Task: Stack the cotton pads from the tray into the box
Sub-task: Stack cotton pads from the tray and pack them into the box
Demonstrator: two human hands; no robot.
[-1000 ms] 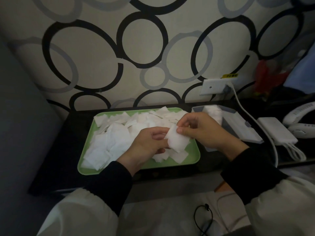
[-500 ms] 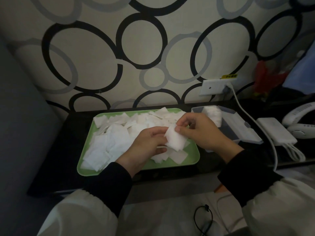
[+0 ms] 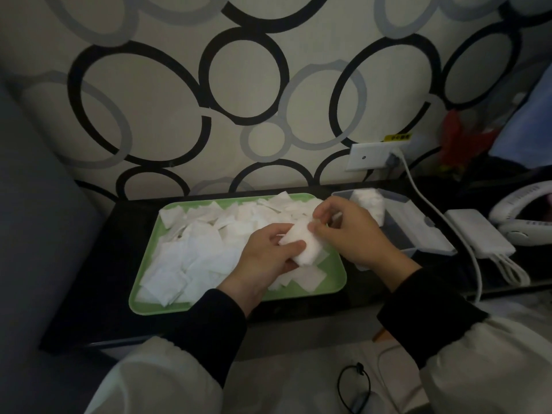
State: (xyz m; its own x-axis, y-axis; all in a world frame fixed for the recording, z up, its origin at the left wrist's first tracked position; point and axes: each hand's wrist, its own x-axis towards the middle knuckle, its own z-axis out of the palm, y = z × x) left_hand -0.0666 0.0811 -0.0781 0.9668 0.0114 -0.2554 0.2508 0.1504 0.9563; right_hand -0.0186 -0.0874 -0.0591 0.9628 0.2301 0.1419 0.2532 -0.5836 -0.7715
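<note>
At the far left, the black glossy shelf (image 3: 98, 264) leaves a bare strip between its edge and the green rectangular plastic tray (image 3: 142, 282), so we have room there to park an elbow. The tray's raised rim runs close to the shelf's front edge. We judge that any sweeping move toward us risks dragging the loose white square cotton pads (image 3: 191, 252) over it.

Above the tray's right half, our left hand (image 3: 265, 258) curls round a small bundle of white cotton pads (image 3: 301, 245), thumb across the top. Our right hand (image 3: 352, 231) pinches the bundle's upper end with its fingertips. The step in hand looks like squaring the bundle. To do it well, we tap the edges flush, keep the left grip light so the soft pads do not buckle, and pinch across the whole thickness before carrying.

Just to the right of the tray stands the clear rectangular plastic box (image 3: 400, 228), with a white stack of pads (image 3: 367, 201) already in its far-left corner. The path across is short, but the bundle must lift over the tray rim and the box wall. Beyond the box lie a white cable (image 3: 424, 198) and a white flat power bank (image 3: 478, 231), so we keep the wrist from swinging wide.
</note>
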